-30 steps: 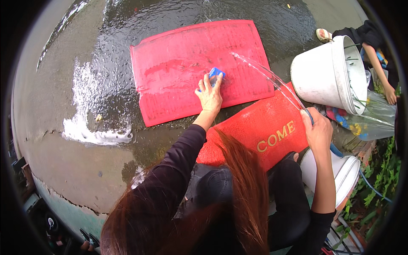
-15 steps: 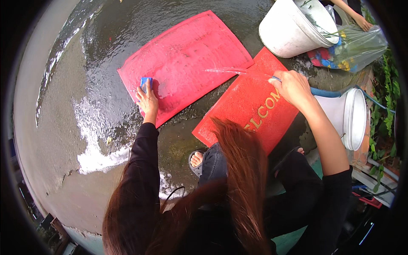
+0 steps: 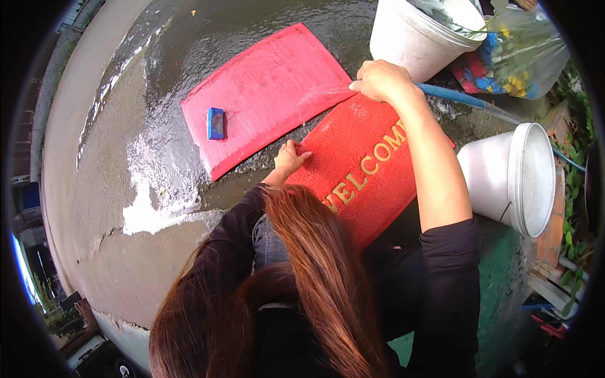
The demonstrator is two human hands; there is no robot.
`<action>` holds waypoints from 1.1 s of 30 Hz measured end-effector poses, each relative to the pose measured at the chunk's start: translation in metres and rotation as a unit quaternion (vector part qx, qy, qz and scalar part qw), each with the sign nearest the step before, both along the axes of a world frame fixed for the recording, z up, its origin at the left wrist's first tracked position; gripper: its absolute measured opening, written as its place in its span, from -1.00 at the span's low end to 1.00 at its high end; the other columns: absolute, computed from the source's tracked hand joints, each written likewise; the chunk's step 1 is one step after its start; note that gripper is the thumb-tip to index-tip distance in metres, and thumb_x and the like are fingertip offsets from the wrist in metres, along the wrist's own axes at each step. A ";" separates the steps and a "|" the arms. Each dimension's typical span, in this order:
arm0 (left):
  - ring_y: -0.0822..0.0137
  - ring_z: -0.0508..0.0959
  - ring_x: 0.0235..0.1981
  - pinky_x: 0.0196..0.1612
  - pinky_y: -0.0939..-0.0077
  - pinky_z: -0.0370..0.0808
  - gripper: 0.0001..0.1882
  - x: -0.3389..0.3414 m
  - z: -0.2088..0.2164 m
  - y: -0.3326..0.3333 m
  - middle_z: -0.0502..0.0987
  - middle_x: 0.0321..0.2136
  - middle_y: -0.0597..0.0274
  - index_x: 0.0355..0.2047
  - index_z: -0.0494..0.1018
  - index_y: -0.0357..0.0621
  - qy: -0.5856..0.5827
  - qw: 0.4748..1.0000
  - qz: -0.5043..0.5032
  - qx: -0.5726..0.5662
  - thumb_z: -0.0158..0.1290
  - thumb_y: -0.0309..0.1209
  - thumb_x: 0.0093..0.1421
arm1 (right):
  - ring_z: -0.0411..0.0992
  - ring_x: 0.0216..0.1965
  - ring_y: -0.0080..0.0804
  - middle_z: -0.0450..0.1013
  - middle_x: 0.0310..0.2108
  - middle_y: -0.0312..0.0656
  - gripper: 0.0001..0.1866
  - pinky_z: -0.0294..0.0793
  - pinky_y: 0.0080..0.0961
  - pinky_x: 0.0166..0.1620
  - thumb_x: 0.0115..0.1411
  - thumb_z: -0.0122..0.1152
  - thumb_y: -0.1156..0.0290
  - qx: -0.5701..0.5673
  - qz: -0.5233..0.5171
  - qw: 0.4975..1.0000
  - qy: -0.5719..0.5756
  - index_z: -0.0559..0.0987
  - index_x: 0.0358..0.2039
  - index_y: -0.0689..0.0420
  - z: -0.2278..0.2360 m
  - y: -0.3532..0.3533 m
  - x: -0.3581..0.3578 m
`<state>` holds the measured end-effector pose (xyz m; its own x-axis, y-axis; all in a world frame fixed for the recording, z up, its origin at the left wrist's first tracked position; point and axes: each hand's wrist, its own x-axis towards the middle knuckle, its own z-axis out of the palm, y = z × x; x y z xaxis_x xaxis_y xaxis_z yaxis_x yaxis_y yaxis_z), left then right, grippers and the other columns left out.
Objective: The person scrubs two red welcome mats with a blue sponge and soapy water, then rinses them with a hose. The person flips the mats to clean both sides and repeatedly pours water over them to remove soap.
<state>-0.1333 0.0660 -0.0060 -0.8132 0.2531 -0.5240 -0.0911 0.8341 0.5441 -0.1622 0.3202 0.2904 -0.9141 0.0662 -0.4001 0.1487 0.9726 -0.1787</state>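
Observation:
My right hand is closed round the end of a blue garden hose, above the far end of the red doormat. Water streams leftward from it over the pink mat. At the red doormat's left edge, my left hand pinches the rim between thumb and fingers. The doormat bears gold lettering, and my hair covers its near corner. A small blue scrubbing block lies by itself on the left part of the pink mat, which is wet and flat on the ground.
A white bucket stands at the far right beside a clear plastic bag with colourful contents. Another white bucket lies tipped on its side at the right. Foam spreads over the wet concrete at left. Plants line the right edge.
My left hand has let go of the blue scrubbing block and moved right to take the red doormat's edge. My right hand has shifted left and farther away with the hose.

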 end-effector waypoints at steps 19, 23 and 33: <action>0.22 0.55 -0.51 -0.36 0.31 0.44 -0.58 -0.032 0.132 0.115 0.49 -0.61 -0.06 -0.35 0.52 -0.23 0.177 0.975 -0.132 -0.010 -0.08 -0.08 0.19 | 0.46 -0.08 -0.20 0.48 -0.14 -0.08 -0.68 0.43 -0.30 -0.09 0.11 -0.07 0.38 -0.076 -0.058 0.991 0.091 0.58 -0.17 0.06 0.017 0.083 0.001; 0.25 0.52 -0.55 -0.40 0.31 0.41 -0.57 -0.047 0.194 0.119 0.48 -0.62 -0.05 -0.36 0.52 -0.25 0.152 0.978 -0.138 -0.041 -0.08 -0.09 0.20 | 0.45 -0.11 -0.07 0.49 -0.20 -0.02 -0.62 0.40 -0.17 -0.07 0.13 0.08 0.12 -0.070 -0.093 0.985 0.128 0.56 -0.21 0.15 0.005 0.098 -0.005; 0.05 0.57 -0.30 -0.18 0.28 0.47 -0.54 -0.130 0.383 0.038 0.57 -0.38 -0.05 -0.21 0.53 -0.12 0.323 0.917 -0.082 -0.218 -0.09 -0.01 0.16 | 0.44 -0.07 -0.13 0.48 -0.13 -0.07 -0.60 0.41 -0.24 -0.06 0.16 0.05 0.08 -0.064 -0.160 0.974 0.145 0.55 -0.14 0.09 0.009 0.112 -0.012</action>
<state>-0.2634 0.1044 0.3770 -0.9593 0.2810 -0.0277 0.2794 0.9588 0.0524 -0.1746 0.4318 0.2996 -0.9310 0.3320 -0.1515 0.3649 0.8520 -0.3755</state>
